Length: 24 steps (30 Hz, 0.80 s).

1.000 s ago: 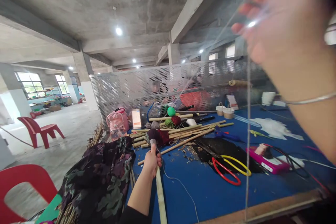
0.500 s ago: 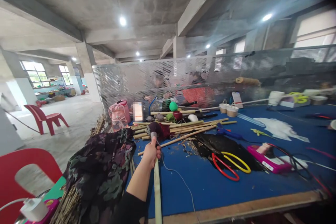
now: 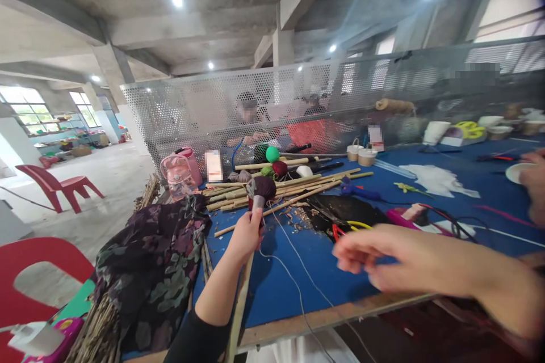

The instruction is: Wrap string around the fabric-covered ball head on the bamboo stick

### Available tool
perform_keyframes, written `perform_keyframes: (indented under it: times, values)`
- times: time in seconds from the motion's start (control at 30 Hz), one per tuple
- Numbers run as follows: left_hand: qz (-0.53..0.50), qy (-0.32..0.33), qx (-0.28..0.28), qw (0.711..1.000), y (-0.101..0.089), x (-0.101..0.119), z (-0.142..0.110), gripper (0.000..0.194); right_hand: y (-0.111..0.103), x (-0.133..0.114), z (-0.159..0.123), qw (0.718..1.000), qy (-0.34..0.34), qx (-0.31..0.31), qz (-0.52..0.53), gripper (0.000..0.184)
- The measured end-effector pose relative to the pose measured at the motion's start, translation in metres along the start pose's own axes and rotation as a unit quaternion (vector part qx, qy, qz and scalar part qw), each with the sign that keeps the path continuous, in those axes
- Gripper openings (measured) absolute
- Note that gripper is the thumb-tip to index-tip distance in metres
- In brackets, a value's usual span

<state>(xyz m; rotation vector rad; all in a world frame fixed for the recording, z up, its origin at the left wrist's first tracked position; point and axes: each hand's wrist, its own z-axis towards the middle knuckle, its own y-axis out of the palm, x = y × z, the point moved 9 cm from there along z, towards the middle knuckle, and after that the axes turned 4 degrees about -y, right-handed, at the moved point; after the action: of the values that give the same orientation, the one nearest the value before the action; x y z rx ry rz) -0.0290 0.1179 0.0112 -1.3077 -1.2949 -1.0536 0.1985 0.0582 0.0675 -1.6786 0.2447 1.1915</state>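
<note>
My left hand (image 3: 249, 235) is closed round a pale wooden stick (image 3: 240, 312), thumb up along a grey wrapped part near its top. A dark purple, yarn-like ball (image 3: 263, 188) tops the stick. Thin grey thread (image 3: 298, 286) hangs from there in two strands past the table edge. My right hand (image 3: 374, 252), slightly blurred, is over the table's right front with fingers loosely curled and a gap to the thumb; nothing shows in it. It partly hides the scissors (image 3: 361, 225), whose red and yellow handles peek out behind it.
Wooden sticks (image 3: 289, 190) lie across the table before a perforated metal screen (image 3: 191, 105). Dark floral cloth (image 3: 153, 266) covers the left side. A magenta power strip (image 3: 398, 216) with cables sits right. At the far right a co-worker's hand (image 3: 534, 184) is beside a white cup.
My right hand has come into view from the right, over the scissors. The view has shifted, and a second thread strand now shows. My left hand still grips the stick. Another person's hand appears far right.
</note>
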Motion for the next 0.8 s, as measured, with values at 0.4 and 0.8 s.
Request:
perform_keyframes:
  times: [0.4, 0.8]
  values:
    - [0.232, 0.115, 0.161, 0.952, -0.009, 0.046, -0.002, 0.025, 0.092, 0.008, 0.161, 0.945, 0.016, -0.027, 0.325, 0.032]
    - [-0.184, -0.049, -0.014, 0.982, 0.009, 0.010, -0.001, 0.048, 0.045, -0.015, 0.146, 0.951, -0.086, 0.171, 0.240, 0.039]
